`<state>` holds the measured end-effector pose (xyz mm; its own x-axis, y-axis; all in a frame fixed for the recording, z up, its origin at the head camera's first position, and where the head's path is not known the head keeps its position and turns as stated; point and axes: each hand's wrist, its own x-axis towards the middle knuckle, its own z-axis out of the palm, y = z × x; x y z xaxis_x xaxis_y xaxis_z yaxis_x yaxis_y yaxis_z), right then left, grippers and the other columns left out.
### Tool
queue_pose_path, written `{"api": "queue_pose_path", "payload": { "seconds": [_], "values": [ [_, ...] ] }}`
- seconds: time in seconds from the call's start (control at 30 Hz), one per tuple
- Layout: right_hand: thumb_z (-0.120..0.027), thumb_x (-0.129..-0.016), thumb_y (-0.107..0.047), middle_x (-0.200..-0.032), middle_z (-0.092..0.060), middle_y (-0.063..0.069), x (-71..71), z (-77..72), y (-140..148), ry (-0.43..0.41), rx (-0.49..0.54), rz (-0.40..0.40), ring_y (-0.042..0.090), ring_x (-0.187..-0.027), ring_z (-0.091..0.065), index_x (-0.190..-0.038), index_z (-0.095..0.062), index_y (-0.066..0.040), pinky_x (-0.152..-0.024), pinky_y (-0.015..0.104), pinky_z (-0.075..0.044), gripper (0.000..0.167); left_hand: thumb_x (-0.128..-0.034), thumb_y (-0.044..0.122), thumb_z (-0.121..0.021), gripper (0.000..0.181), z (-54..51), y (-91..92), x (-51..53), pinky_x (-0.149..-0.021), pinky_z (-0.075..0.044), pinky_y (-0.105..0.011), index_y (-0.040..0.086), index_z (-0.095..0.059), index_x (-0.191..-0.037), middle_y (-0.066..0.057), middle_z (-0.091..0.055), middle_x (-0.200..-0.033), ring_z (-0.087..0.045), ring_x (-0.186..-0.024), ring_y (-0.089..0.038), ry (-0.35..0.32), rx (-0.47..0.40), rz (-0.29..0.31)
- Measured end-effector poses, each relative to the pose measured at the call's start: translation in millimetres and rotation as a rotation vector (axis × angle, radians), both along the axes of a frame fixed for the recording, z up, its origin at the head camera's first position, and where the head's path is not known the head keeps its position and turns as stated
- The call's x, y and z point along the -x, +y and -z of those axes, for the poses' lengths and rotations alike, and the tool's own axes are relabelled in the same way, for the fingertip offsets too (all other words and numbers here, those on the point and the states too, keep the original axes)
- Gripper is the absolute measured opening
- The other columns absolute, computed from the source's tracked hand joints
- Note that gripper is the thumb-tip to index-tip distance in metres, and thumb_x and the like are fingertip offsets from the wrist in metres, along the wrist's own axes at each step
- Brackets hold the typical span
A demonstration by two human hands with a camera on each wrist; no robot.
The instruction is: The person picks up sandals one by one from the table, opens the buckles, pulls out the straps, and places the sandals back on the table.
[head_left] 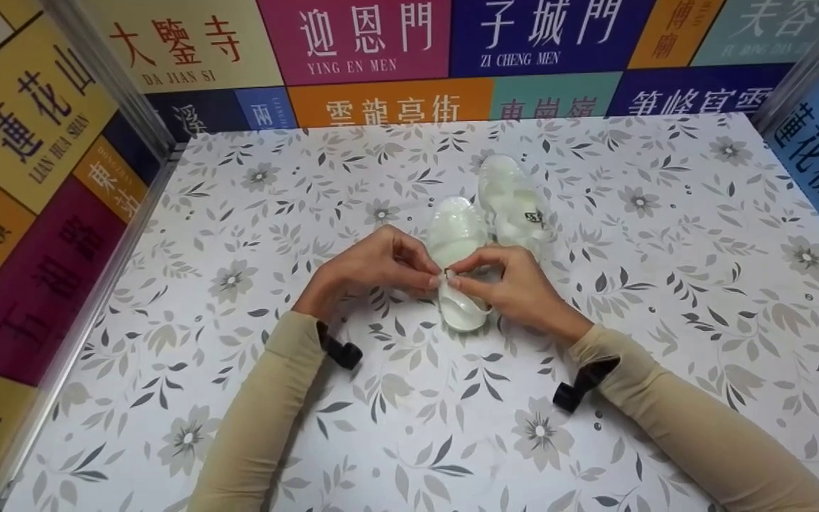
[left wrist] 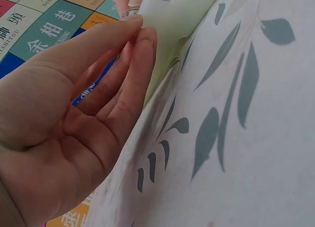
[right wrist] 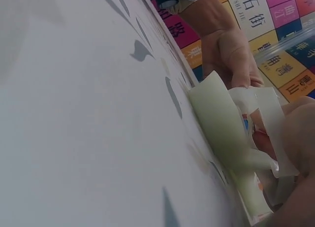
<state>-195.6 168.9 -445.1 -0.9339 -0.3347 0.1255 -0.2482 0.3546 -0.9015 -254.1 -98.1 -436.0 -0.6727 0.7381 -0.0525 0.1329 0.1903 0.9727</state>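
Note:
A pale translucent sandal [head_left: 458,222] lies on the table, its strap side toward the person. From its left, the left hand [head_left: 381,264] pinches the strap's edge between thumb and fingertips. The right hand [head_left: 512,283] pinches the strap from the other side, close to a small metal buckle piece [head_left: 447,273]. In the left wrist view the left hand [left wrist: 83,99] has thumb and fingertips together at the sandal [left wrist: 170,30]. The right wrist view shows the sandal [right wrist: 219,118] from its side, with the left hand [right wrist: 229,54] beyond it.
A second translucent sandal [head_left: 512,195] with a dark buckle lies just behind and right of the first. The table [head_left: 409,441] wears a white leaf-and-flower cover. Coloured panels with place names [head_left: 374,39] stand along its back and sides.

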Motion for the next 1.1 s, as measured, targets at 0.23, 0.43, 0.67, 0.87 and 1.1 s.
{"api": "queue_pose_path", "payload": {
  "seconds": [0.23,0.43,0.67,0.87,1.1],
  "values": [
    [-0.092,-0.088,-0.028,-0.104,-0.083,-0.006,1.7,2.3,1,-0.007,0.042,-0.009,0.017,-0.107,-0.074,-0.104,-0.084,-0.024,-0.098,0.031,-0.056,0.018,-0.0919,0.02,-0.089,0.024,0.3,12.8,-1.3,-0.072,-0.055,-0.027,0.008,-0.075,-0.108,-0.001,-0.072,-0.095,-0.067,-0.085,-0.017,0.135,0.015,-0.014],
    [-0.092,-0.089,-0.033,-0.109,-0.082,-0.003,2.0,4.6,1,-0.014,0.074,-0.034,0.018,-0.108,-0.075,-0.106,-0.084,-0.022,-0.088,0.025,-0.059,0.022,-0.0926,0.012,-0.087,0.019,2.3,16.7,-2.6,-0.084,-0.063,-0.031,0.007,-0.075,-0.106,-0.005,-0.075,-0.097,-0.075,-0.092,-0.022,0.152,-0.039,-0.011],
    [-0.086,-0.095,-0.027,-0.113,-0.083,0.0,0.8,2.6,3,-0.072,0.097,-0.073,0.018,-0.113,-0.078,-0.114,-0.08,-0.018,-0.096,0.029,-0.061,0.022,-0.0961,0.011,-0.083,0.014,4.2,16.8,-3.4,-0.073,-0.06,-0.029,0.006,-0.072,-0.103,-0.006,-0.076,-0.101,-0.078,-0.087,-0.022,0.093,-0.058,0.011],
    [-0.083,-0.098,-0.026,-0.116,-0.082,0.0,0.4,2.1,5,-0.099,0.085,-0.082,0.017,-0.116,-0.078,-0.116,-0.078,-0.016,-0.099,0.029,-0.061,0.022,-0.0982,0.009,-0.08,0.017,4.6,18.8,-5.0,-0.071,-0.061,-0.032,0.001,-0.066,-0.103,-0.008,-0.074,-0.107,-0.076,-0.085,-0.024,0.025,-0.081,0.034],
    [-0.081,-0.099,-0.028,-0.116,-0.082,-0.001,0.8,1.7,5,-0.106,0.077,-0.085,0.018,-0.117,-0.077,-0.118,-0.077,-0.018,-0.098,0.032,-0.062,0.021,-0.0985,0.007,-0.079,0.014,5.0,18.9,-6.1,-0.072,-0.063,-0.034,0.002,-0.067,-0.103,-0.008,-0.075,-0.103,-0.076,-0.085,-0.026,0.017,-0.084,0.03]
  ]
}}
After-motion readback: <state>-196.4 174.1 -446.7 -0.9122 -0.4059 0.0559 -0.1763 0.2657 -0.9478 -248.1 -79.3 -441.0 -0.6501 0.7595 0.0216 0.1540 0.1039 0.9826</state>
